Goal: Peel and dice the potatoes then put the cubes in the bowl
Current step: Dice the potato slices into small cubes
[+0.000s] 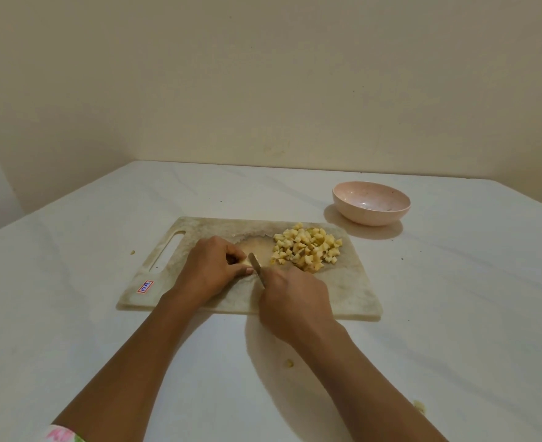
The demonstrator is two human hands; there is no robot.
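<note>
Right hand (295, 298) gripping knife (256, 267), left hand (213, 266) holding potato piece (245, 261)

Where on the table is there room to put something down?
Bare table lies left of the cutting board, and a wide patch right of it, nearer than the bowl. Behind the board is free too. Crowded mid-board: left hand gripping a potato piece, right hand with the knife, and the potato cubes.
</note>
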